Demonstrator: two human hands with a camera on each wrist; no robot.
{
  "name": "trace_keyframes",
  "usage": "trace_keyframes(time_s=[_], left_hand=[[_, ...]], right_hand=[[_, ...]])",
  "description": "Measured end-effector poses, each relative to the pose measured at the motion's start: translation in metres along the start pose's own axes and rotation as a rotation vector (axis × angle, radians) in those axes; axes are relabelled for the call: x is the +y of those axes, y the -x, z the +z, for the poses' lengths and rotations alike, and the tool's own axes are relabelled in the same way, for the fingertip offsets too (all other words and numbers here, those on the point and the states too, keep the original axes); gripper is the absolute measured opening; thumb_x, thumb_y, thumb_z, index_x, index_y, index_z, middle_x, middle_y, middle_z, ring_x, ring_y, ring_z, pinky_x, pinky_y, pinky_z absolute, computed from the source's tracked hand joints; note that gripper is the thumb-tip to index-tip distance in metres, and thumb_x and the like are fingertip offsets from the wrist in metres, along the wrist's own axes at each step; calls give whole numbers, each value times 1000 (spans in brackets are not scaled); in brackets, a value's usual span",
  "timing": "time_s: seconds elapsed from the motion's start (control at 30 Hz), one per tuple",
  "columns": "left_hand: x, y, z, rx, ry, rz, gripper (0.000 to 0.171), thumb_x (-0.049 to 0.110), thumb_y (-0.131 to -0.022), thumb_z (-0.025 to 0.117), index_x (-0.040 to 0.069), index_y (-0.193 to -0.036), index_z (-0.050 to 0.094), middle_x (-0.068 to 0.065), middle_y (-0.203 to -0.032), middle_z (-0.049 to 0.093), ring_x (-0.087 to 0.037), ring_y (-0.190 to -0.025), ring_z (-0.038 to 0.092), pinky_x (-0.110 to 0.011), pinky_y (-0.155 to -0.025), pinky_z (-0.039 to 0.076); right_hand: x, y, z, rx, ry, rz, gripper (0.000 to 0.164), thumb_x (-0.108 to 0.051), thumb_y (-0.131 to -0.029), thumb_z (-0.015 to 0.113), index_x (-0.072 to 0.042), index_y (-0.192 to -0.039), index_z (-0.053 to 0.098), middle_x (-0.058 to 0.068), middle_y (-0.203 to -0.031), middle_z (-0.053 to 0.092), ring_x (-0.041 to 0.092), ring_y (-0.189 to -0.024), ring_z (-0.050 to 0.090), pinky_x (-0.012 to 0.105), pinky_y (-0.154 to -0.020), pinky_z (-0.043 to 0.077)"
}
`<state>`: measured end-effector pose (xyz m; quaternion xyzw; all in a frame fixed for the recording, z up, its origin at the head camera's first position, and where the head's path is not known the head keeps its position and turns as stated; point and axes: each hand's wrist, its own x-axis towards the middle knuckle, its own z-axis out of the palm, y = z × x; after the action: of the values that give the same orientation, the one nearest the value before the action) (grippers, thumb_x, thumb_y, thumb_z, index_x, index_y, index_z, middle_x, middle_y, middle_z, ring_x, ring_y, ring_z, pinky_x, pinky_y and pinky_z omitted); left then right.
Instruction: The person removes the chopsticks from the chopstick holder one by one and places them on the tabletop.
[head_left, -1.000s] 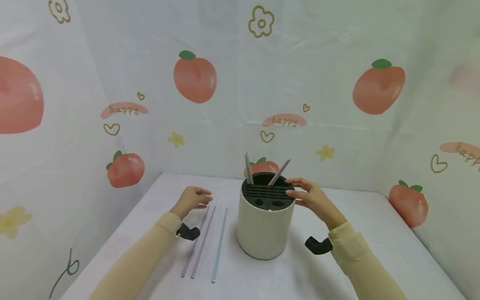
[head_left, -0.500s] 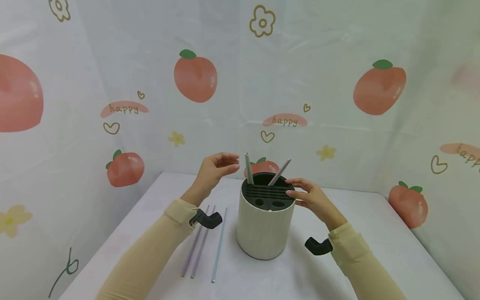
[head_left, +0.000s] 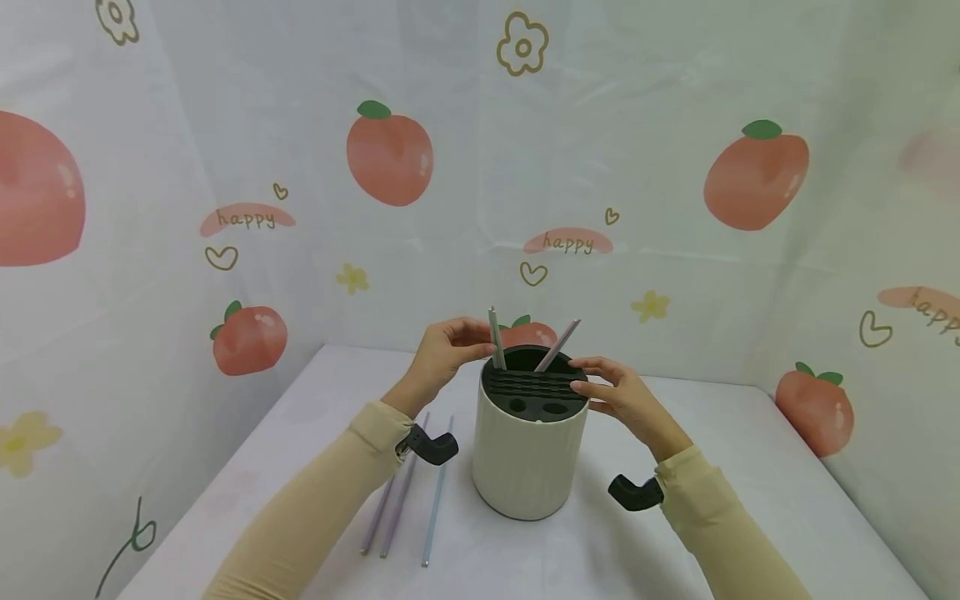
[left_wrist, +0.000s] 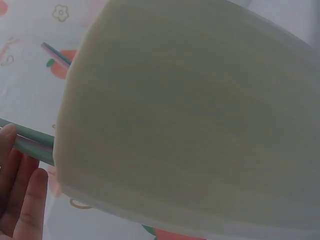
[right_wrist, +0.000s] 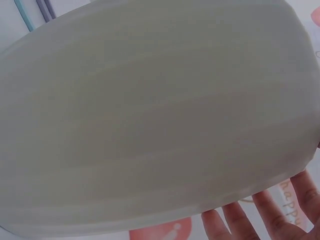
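Observation:
A cream cylindrical utensil holder (head_left: 528,467) with a black slotted insert (head_left: 501,408) stands upright on the table. Green chopsticks (head_left: 492,319) lean in its back opening at the left. My left hand (head_left: 442,358) pinches them just above the rim; in the left wrist view the thumb lies over the green chopsticks (left_wrist: 37,135), with a pink strip between them. Pinkish chopsticks (head_left: 558,344) slant right in the same opening. My right hand (head_left: 626,404) rests on the holder's right rim with extended fingers. The right wrist view shows several fingertips (right_wrist: 212,220) along its wall.
Left of the holder, two purple chopsticks (head_left: 392,525) and one blue chopstick (head_left: 432,517) lie lengthwise on the white table (head_left: 585,567). My left forearm passes over their far ends. A curtain (head_left: 465,283) printed with peaches hangs behind.
My left hand has risen from beside the chopsticks on the table and moved right to the green chopsticks in the holder, closing its fingers on them. The right hand has stayed on the rim.

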<state>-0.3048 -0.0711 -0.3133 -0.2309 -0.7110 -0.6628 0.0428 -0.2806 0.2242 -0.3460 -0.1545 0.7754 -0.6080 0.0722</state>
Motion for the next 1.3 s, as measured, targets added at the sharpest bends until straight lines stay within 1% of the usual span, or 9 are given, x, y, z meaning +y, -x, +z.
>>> trace_keyframes(time_s=[0.17, 0.4, 0.6, 0.77, 0.9, 1.0, 1.13, 1.23, 1.3], left_hand=[[-1, 0, 1, 0, -30, 4, 24, 3, -84, 74, -3, -106, 68, 4, -94, 71, -11, -89, 67, -31, -89, 57], [-1, -3, 0, -5, -11, 30, 20, 0, -84, 73, -6, -102, 66, 4, -91, 70, -12, -86, 68, -33, -86, 58], [9, -8, -2, 0, -38, 75, 19, 3, -84, 73, -3, -101, 68, 5, -90, 70, -17, -86, 68, -31, -83, 58], [31, -18, -7, 5, -6, 133, 15, 0, -84, 73, -1, -99, 68, 7, -87, 70, -11, -84, 69, -32, -84, 59], [61, -25, -16, 23, 79, 182, 14, -4, -84, 71, 7, -92, 69, 5, -83, 70, -10, -80, 69, -33, -81, 60], [86, -30, -25, 67, 171, 230, 20, -7, -83, 70, 12, -88, 69, 3, -82, 70, -10, -77, 69, -32, -78, 60], [113, -35, -45, 161, 275, 278, 20, -9, -84, 69, 10, -90, 71, -1, -83, 70, -12, -76, 69, -33, -76, 61], [121, -35, -65, 237, 284, 247, 15, -5, -84, 70, 5, -96, 71, -3, -83, 70, -14, -76, 70, -35, -77, 61], [117, -34, -79, 266, 276, 193, 17, -3, -85, 71, 3, -100, 70, -3, -83, 69, -14, -76, 70, -35, -76, 61]], right_hand=[[0, -1, 0, -3, -7, -9, 52, -18, -93, 65, 2, -137, 45, 22, -140, 41, 5, -102, 61, 37, -100, 50], [0, -1, 0, -1, -10, -10, 51, -18, -93, 65, 2, -136, 45, 22, -139, 43, 5, -102, 61, 40, -101, 49], [0, -1, 0, 1, -10, -9, 51, -17, -93, 65, 2, -136, 45, 22, -139, 42, 5, -101, 61, 38, -100, 50], [0, 0, 1, 1, -5, -10, 51, -17, -93, 64, 2, -136, 45, 22, -139, 42, 5, -102, 61, 40, -101, 49], [0, 0, 0, 0, 5, -10, 51, -18, -93, 64, 2, -136, 45, 22, -140, 42, 6, -103, 60, 48, -105, 45], [0, 0, 0, 0, 13, -11, 51, -18, -94, 64, 2, -136, 45, 22, -141, 41, 6, -104, 60, 51, -106, 44], [1, 0, 0, -3, 16, -16, 51, -19, -94, 64, 2, -136, 45, 22, -141, 41, 6, -104, 60, 50, -105, 44], [1, 0, 0, 0, 9, -13, 50, -20, -93, 65, 0, -135, 47, 21, -140, 42, 7, -104, 60, 48, -104, 46], [2, -1, 0, -1, 9, -11, 50, -20, -93, 65, -1, -135, 47, 21, -140, 42, 7, -105, 60, 48, -104, 46]])
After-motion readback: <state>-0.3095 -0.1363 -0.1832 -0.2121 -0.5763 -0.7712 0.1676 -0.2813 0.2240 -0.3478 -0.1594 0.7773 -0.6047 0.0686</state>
